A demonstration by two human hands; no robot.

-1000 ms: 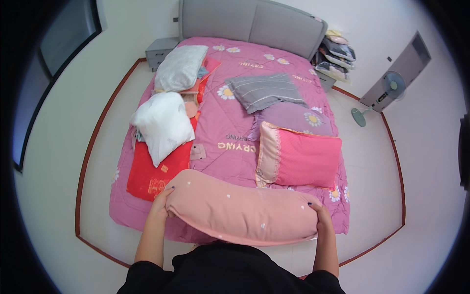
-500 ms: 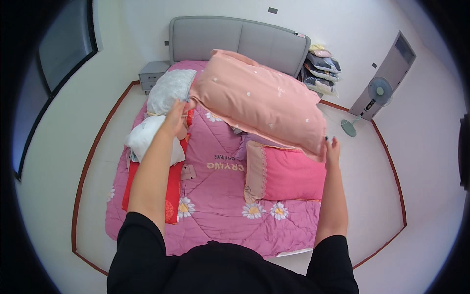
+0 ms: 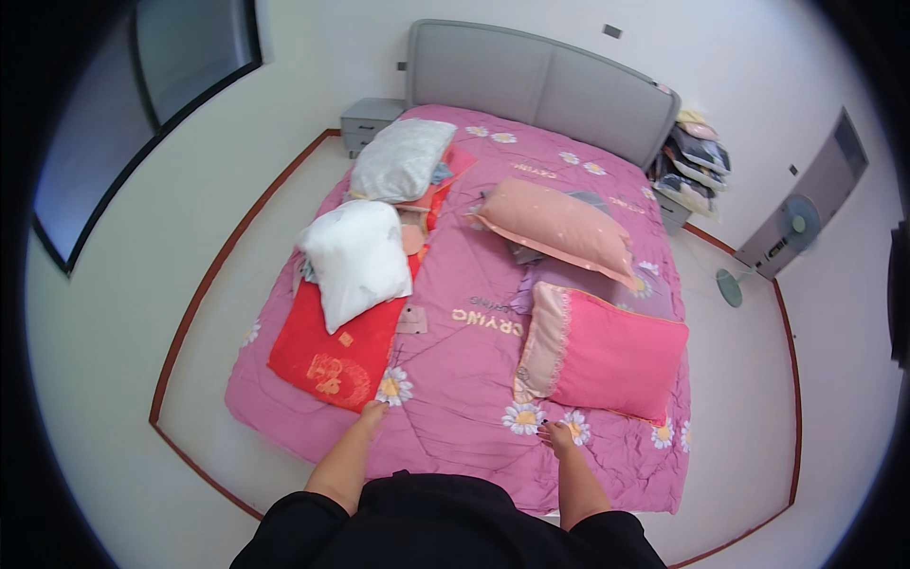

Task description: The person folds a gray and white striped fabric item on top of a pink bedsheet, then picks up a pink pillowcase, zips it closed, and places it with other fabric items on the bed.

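A peach pillow (image 3: 557, 226) with small white marks lies on the far right half of the bed, behind a bright pink pillow (image 3: 621, 351) with a beige lace-edged end. My left hand (image 3: 373, 417) is near the lower corner of a red pillow (image 3: 327, 356), holding nothing that I can see, its fingers loosely extended. Over the bedspread's daisy prints, just in front of the pink pillow, my right hand (image 3: 557, 435) is open and empty. A white pillow (image 3: 355, 256) rests partly on the red one. Farther back is a pale grey plush pillow (image 3: 406, 159).
The pink quilted bedspread (image 3: 455, 389) covers the bed before a grey headboard (image 3: 540, 81). A flat pinkish item (image 3: 411, 320) lies beside the red pillow. To the sides stand a grey nightstand (image 3: 370, 123), bagged textiles (image 3: 697, 161) in a stack and a standing fan (image 3: 798, 224).
Both hands have let go of the peach pillow, which now lies on the bed. They have drawn back toward me, and the view has shifted.
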